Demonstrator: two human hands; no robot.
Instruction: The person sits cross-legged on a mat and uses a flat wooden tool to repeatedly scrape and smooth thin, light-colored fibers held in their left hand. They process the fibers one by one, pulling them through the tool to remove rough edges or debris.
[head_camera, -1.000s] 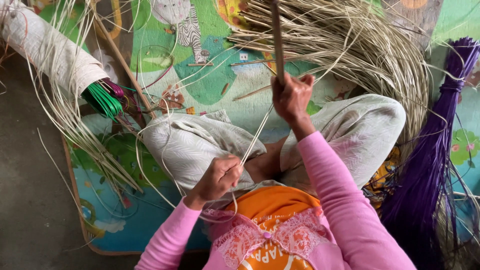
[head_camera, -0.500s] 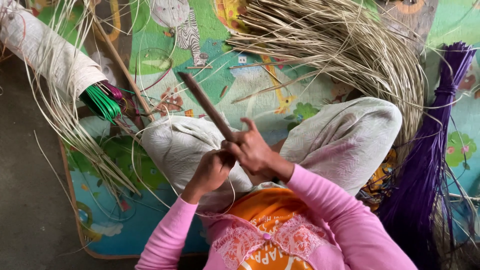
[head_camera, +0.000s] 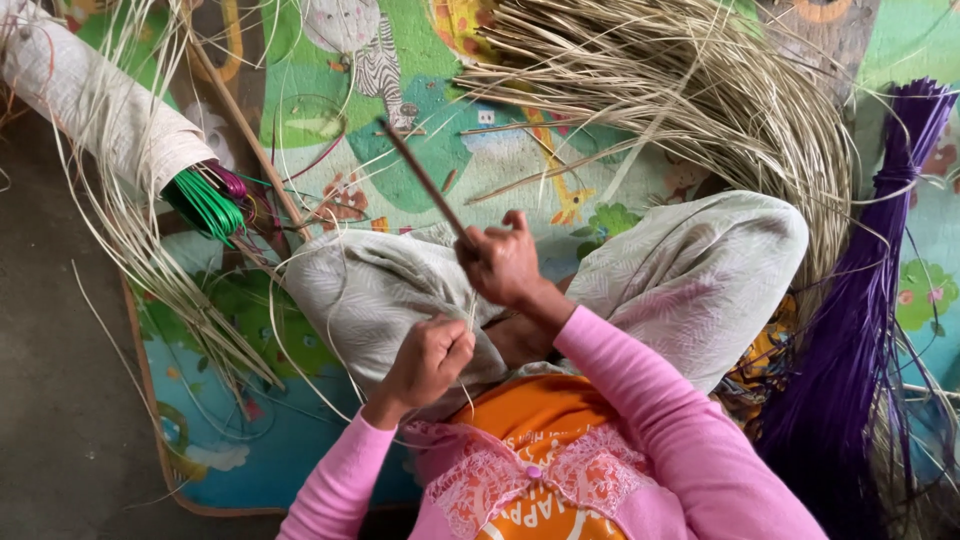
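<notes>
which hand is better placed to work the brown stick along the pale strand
Right, probably. The right hand already grips the brown stick, while the left hand pinches the pale strand just below it.

We see one package only, a long roll wrapped in pale printed paper lying tilted at upper left, green and magenta strips sticking out of its open end, no labels, signs or screens.
</notes>
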